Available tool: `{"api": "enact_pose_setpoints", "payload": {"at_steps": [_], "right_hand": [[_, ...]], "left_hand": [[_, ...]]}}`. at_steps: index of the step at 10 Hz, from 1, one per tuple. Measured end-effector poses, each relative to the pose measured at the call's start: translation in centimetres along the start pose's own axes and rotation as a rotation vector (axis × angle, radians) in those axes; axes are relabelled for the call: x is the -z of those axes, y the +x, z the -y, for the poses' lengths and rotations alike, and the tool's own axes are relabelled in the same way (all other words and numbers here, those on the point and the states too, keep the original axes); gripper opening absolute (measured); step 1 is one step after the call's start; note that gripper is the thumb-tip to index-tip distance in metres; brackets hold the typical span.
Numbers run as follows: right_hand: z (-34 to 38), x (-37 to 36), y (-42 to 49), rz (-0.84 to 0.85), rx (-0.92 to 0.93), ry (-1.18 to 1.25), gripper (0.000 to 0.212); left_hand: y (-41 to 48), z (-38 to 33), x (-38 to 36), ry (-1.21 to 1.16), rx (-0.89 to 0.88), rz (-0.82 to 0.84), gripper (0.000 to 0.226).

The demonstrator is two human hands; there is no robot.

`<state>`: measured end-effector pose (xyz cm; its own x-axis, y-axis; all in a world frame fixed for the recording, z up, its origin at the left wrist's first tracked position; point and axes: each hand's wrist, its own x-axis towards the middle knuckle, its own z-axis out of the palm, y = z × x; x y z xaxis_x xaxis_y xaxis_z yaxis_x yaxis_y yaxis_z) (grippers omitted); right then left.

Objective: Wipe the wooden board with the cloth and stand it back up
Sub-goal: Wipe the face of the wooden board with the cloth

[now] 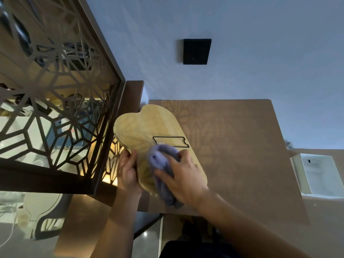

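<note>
Brown tabletop carries the pale heart-topped wooden board, lying flat; left hand clamps its edge, right hand presses a bunched lilac cloth mid-wipe (black wire stand behind). Next: finish wiping, then upend it

We had one camera on the head. It looked down from close above at the brown table by the wall.

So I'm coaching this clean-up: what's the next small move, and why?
Probably sweep the cloth up toward the board's lobed far end. The right hand presses it only on the near part, while the left hand steadies the edge.
</note>
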<state>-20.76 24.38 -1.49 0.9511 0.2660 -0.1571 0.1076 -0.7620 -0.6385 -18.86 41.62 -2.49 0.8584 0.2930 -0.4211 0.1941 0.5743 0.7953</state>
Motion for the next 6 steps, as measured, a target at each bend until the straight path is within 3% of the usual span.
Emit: {"api": "enact_pose_setpoints", "payload": {"at_steps": [1,2,3,4,5,6], "right_hand": [[0.7,-1.4,0.0,0.067,0.051,-0.027,0.046],[-3.2,-1.4,1.0,0.130,-0.149,-0.125,0.054],[-8.4,0.0,1.5,0.125,-0.405,-0.071,0.051],[-10.6,1.5,1.5,0.143,-0.437,-0.157,0.052],[-7.4,2.1,2.1,0.018,-0.323,-0.046,0.048],[-0.8,1.7,2.1,-0.024,-0.013,-0.003,0.044]], "left_hand": [[-0.6,0.2,-0.2,-0.071,0.051,0.025,0.045],[-0.4,0.2,-0.4,-0.044,0.018,-0.010,0.040],[0.1,0.1,-0.4,0.055,-0.026,0.003,0.038],[0.3,0.3,-0.1,0.132,-0.062,-0.016,0.036],[0.4,0.5,0.1,0.144,-0.057,-0.015,0.040],[0.3,0.6,0.4,0.053,0.020,-0.028,0.040]]}}
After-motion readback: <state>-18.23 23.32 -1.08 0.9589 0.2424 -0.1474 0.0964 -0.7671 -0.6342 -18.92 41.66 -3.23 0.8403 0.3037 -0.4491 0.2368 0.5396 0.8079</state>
